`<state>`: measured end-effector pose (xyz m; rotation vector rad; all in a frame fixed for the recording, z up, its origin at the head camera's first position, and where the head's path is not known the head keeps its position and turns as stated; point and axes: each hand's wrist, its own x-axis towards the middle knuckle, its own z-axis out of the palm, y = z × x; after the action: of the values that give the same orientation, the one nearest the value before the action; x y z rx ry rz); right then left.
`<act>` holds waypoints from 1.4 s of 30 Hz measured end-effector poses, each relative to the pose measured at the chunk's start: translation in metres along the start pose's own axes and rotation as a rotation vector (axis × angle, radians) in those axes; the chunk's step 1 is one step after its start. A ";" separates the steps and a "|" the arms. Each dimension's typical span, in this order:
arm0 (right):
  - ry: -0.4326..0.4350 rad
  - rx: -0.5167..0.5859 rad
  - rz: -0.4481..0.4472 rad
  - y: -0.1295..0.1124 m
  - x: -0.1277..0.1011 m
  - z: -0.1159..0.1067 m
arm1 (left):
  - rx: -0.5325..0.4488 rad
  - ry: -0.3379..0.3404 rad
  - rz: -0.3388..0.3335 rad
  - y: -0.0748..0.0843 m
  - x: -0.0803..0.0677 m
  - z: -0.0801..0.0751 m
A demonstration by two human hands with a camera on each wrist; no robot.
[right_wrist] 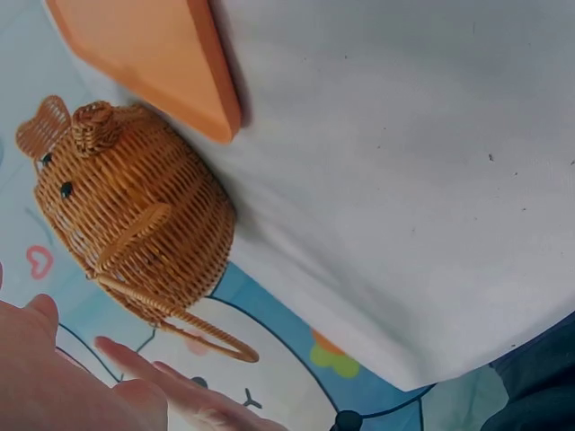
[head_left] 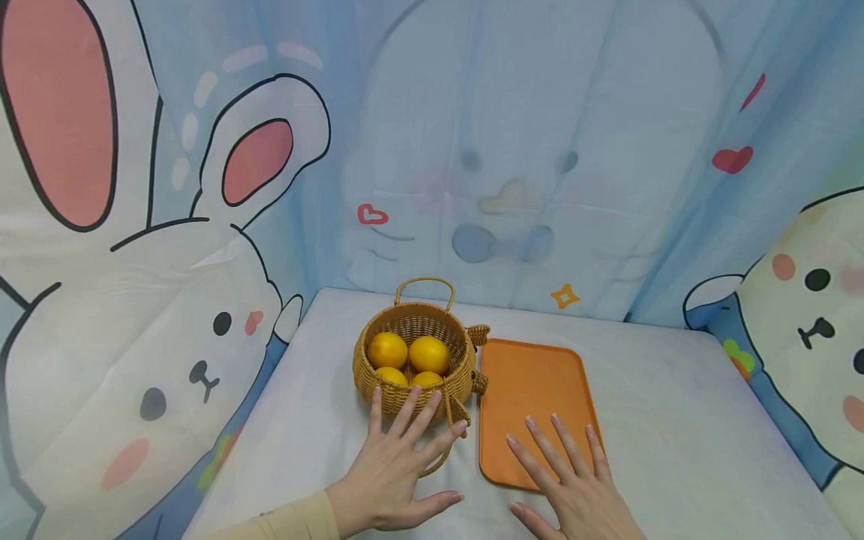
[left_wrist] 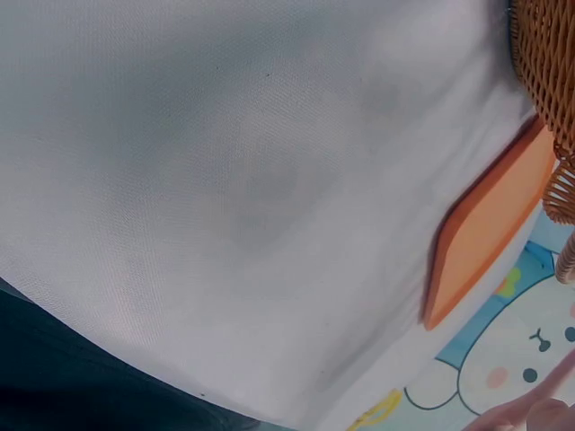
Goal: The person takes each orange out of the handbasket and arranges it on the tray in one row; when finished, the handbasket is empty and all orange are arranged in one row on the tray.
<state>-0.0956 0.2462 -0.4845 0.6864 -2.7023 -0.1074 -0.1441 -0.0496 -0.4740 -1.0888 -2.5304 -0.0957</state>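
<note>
— While my left hand (head_left: 388, 472) spreads flat against the woven wicker basket (head_left: 413, 360), what's inside?
— Four smooth round oranges (head_left: 408, 356). My right hand (head_left: 574, 480) lies open on the flat orange tray (head_left: 533, 390). No writing visible.

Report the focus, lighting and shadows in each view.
Head view: sharp, evenly lit, with no glare on the flat orange plastic tray. Left wrist view: soft focus, faint grey shadow patches on the white tablecloth. Right wrist view: woven wicker basket fairly crisp, fingers blurred.
</note>
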 end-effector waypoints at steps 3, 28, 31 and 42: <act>0.002 -0.001 0.001 -0.001 0.000 0.000 | -0.005 0.001 0.000 0.000 0.000 0.000; -0.411 0.337 0.859 0.079 -0.054 0.092 | -0.036 0.069 -0.036 -0.004 0.002 -0.008; -0.422 0.332 0.901 0.079 -0.053 0.096 | -0.051 0.091 -0.042 -0.007 0.006 -0.010; -0.376 0.369 0.893 0.077 -0.054 0.103 | -0.112 0.071 -0.176 -0.031 0.047 -0.022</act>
<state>-0.1226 0.3385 -0.5860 -0.5587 -3.1390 0.5385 -0.1883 -0.0439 -0.4333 -0.8843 -2.5773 -0.3218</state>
